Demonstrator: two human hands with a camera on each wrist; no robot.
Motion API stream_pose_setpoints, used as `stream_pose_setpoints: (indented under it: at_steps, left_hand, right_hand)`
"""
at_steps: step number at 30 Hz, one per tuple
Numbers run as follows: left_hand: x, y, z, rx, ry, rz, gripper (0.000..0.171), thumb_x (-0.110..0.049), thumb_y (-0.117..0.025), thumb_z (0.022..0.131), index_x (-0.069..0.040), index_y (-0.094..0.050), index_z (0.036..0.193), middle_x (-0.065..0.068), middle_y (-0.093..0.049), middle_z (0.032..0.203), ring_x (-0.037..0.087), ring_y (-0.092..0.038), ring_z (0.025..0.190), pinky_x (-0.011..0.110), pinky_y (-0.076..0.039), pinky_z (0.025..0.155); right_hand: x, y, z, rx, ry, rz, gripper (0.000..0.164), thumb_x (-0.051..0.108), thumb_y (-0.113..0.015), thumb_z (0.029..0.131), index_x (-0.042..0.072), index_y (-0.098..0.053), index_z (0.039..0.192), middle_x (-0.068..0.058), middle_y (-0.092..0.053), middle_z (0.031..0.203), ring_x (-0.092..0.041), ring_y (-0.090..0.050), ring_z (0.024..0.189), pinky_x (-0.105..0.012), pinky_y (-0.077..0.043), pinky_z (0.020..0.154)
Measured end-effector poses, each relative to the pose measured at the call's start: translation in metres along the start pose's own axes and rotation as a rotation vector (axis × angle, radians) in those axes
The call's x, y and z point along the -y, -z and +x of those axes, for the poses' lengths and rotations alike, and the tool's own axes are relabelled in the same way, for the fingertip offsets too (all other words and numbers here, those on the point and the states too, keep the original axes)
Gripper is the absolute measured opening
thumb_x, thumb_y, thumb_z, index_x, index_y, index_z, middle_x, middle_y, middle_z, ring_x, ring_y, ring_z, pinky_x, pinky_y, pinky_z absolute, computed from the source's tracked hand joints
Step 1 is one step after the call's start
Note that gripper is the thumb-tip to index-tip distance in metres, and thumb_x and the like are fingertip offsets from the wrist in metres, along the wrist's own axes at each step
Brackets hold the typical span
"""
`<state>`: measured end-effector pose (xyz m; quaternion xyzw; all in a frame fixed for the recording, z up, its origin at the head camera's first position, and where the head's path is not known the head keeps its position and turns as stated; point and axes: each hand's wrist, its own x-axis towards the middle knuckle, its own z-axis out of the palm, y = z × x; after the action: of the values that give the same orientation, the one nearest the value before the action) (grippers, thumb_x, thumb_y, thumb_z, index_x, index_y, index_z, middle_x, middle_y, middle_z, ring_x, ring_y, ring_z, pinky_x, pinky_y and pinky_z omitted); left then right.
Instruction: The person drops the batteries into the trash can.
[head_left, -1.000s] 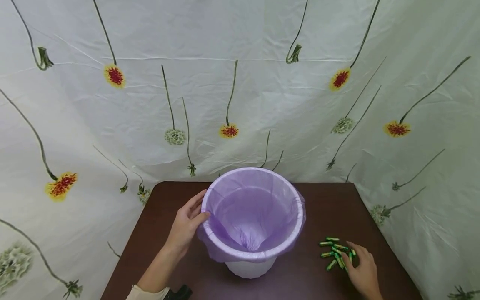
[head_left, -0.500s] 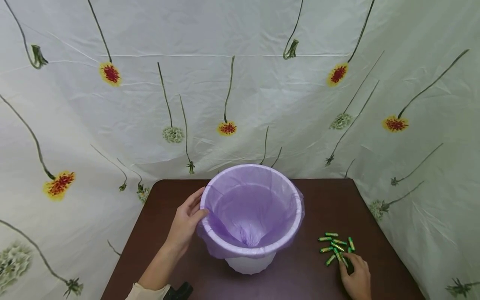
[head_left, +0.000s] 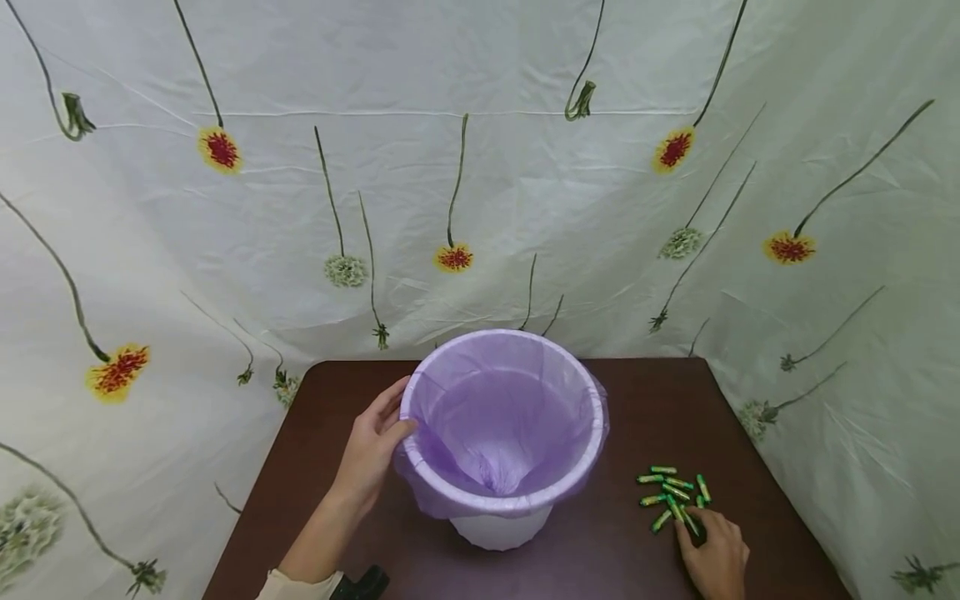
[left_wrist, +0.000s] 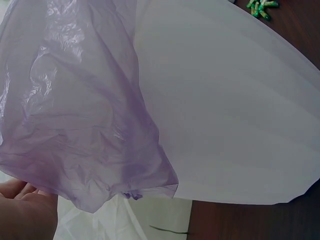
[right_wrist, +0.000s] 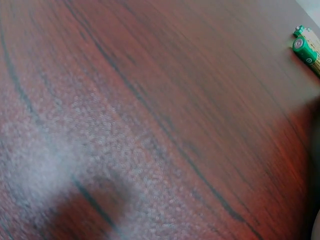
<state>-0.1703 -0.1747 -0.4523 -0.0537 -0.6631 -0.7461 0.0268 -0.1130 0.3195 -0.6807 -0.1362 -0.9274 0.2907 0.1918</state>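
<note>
Gripping the bin [head_left: 501, 532] with my left hand [head_left: 372, 443]; right hand [head_left: 716, 552], half-curled by batteries [head_left: 677, 492], hold I cannot tell. Bag [head_left: 510, 408]: fitted. Visible batteries: loose on the surface [head_left: 600, 558].

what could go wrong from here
The green-and-gold cylindrical batteries lie in a loose pile, so the right hand at its near edge might set some rolling. The left hand grips the round white plastic bin at one side; a pull there could tip it or shift the translucent purple plastic liner.
</note>
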Motion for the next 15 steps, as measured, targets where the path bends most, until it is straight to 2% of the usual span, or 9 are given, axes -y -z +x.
stream_pose_setpoints:
  at_steps: [10, 15]
  left_hand:
    - [-0.0008, 0.0010, -0.0027, -0.005, 0.002, 0.005, 0.061, 0.008, -0.057, 0.095, 0.000, -0.043, 0.154, 0.019, -0.046, 0.153, 0.032, -0.047, 0.139, 0.024, -0.048, 0.099]
    - [-0.0005, 0.0008, -0.0021, -0.003, -0.006, 0.011, 0.061, 0.008, -0.058, 0.095, 0.000, -0.043, 0.154, 0.020, -0.046, 0.153, 0.032, -0.047, 0.139, 0.024, -0.048, 0.100]
  right_hand:
    - [0.0006, -0.0024, -0.0020, -0.045, 0.006, -0.015, 0.017, 0.005, -0.078, 0.084, -0.001, -0.074, 0.100, -0.029, -0.065, 0.111, -0.054, -0.050, 0.107, -0.074, -0.034, 0.085]
    - [-0.0001, -0.0044, -0.0012, -0.051, 0.001, -0.029, 0.017, 0.008, -0.081, 0.083, 0.001, -0.075, 0.097, -0.027, -0.064, 0.112, -0.053, -0.050, 0.107, -0.074, -0.033, 0.085]
